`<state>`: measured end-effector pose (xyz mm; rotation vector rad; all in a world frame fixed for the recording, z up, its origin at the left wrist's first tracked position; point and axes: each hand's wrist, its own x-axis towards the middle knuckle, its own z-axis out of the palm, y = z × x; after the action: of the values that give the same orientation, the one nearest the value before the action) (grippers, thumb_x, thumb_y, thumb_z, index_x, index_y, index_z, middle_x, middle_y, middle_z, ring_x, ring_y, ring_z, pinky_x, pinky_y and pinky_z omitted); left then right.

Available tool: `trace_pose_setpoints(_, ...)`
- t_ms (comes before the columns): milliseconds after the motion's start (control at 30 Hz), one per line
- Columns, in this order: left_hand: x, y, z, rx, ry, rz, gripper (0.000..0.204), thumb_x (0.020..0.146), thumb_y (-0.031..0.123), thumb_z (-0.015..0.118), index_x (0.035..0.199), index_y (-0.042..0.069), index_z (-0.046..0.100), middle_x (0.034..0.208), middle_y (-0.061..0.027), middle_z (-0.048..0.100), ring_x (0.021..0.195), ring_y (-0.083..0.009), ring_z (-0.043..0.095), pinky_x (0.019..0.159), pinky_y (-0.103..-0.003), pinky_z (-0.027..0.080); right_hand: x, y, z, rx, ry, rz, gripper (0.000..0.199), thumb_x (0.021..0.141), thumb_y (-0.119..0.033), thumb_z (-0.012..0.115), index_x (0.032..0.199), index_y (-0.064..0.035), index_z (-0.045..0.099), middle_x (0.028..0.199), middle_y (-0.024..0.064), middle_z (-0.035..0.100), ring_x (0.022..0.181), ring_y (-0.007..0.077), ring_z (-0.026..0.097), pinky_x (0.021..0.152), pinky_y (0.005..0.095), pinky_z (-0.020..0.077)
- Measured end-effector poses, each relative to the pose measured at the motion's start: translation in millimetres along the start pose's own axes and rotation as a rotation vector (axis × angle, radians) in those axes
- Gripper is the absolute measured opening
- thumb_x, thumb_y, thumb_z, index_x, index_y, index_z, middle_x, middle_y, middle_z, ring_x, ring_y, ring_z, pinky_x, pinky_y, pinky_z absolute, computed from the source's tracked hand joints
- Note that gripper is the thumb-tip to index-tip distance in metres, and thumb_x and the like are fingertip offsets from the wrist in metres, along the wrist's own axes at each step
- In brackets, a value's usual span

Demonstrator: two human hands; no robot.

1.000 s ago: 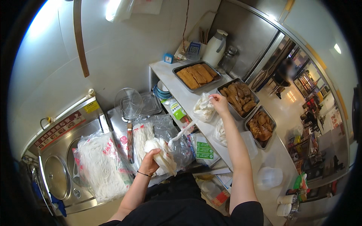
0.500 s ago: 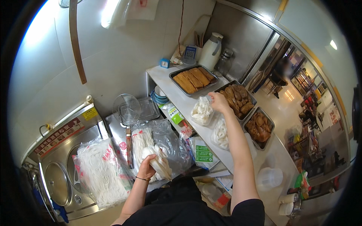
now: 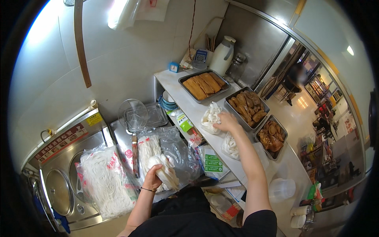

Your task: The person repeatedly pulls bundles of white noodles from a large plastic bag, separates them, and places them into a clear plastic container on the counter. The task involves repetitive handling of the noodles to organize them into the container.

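Note:
A loose bundle of white noodles is held in my left hand, its fingers wrapped round one end. Beneath it more noodles lie in an opened clear plastic bag. On the white counter, my right hand reaches to the noodles heaped in a clear tub; its fingers are bent against their right side, with the fingertips partly hidden. Just below that wrist, a second tub of noodles is partly covered by my forearm.
Metal trays of brown slabs, dark brown pieces and sliced brown food line the counter. A white jug stands behind. At left are a bagged noodle pile and a steel cooker. An empty clear tub is at right.
My right hand has moved from the tub's far right edge down toward its near right side, fingers now against the noodles. My left hand still holds its bundle, nearly unmoved.

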<state>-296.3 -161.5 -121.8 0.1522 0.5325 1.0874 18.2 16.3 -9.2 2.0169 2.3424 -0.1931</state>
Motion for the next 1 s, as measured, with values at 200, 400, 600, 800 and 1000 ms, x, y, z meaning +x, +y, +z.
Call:
trace_pose_setpoints(200,4,0,-8,0.007,-0.027,0.021,0.043,0.073,0.014,0.052,0.112,-0.002,0.044,0.1,-0.0126,0.052,0.086,-0.0231,0.052,0.079,-0.035,0.043,16,17,4,0.178,0.211,0.082,0.039,0.067,-0.029,0.064,0.098,-0.0059,0.059,0.098,0.0147,0.058,0.09,0.028,0.055,0.076,0.0348,0.0443)
trace_pose_setpoints(400,-1,3,-2,0.008,-0.018,-0.007,0.043,0.073,0.014,0.051,0.112,-0.003,0.044,0.1,-0.0128,0.052,0.086,-0.0236,0.052,0.08,-0.035,0.042,71,19,40,0.278,0.446,0.321,0.028,0.072,-0.025,0.061,0.095,-0.0095,0.06,0.085,0.009,0.062,0.08,0.0271,0.059,0.068,0.0361,0.0462)
trace_pose_setpoints(600,-7,5,-1,0.032,0.005,0.018,0.043,0.072,0.014,0.053,0.111,-0.002,0.045,0.099,-0.0121,0.052,0.087,-0.0238,0.051,0.08,-0.035,0.042,82,32,58,0.559,0.529,0.434,0.019,0.07,-0.022,0.062,0.082,-0.0081,0.063,0.08,0.0078,0.062,0.074,0.0231,0.059,0.066,0.0328,0.0461)
trace_pose_setpoints(800,-4,3,-6,-0.022,0.013,-0.055,0.042,0.073,0.015,0.052,0.111,0.0,0.045,0.098,-0.0113,0.051,0.085,-0.0234,0.051,0.08,-0.036,0.042,63,46,53,0.613,0.628,0.024,0.012,0.071,-0.013,0.06,0.08,-0.0056,0.061,0.074,0.0086,0.06,0.067,0.0213,0.058,0.06,0.031,0.0455)
trace_pose_setpoints(1000,0,2,-5,-0.014,0.006,-0.032,0.041,0.074,0.015,0.051,0.111,0.0,0.044,0.098,-0.0113,0.051,0.085,-0.0235,0.051,0.08,-0.036,0.041,41,35,30,0.438,0.607,-0.11,0.008,0.073,-0.007,0.054,0.074,-0.0038,0.062,0.076,0.0113,0.058,0.066,0.0247,0.056,0.06,0.0322,0.0443)
